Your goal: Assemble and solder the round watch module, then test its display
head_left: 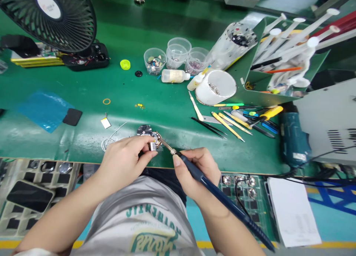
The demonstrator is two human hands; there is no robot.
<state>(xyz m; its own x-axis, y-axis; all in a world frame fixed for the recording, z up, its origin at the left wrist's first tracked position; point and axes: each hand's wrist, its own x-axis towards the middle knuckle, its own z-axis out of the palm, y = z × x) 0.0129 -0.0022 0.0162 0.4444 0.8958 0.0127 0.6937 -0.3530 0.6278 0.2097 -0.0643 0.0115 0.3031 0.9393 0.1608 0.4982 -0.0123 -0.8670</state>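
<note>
Head view. By the middle of the near edge of the green table (91,148), a small silver cell (152,146) is pinched by the left hand (125,157), thumb and forefinger closed down to its width. A soldering iron (222,198) is held pen-fashion by the right hand (207,165), fingers wrapped snugly about the dark blue handle. Its tip is directed at a round metal-rimmed assembly (157,140), set just beside the cell near the same edge; whether the two are touched by it cannot be told. A dark glossy disc (144,130) is seen beside the assembly, partly covered by the left hand. Left along the near edge, a coil of thin white wire (107,143) is noted, with a flat pouch battery (105,122) farther in. Toward the right end, black tweezers (208,128) and yellow-handled tools (228,126) are laid out. Toward the far left corner, a black fan (66,29) is stood.
</note>
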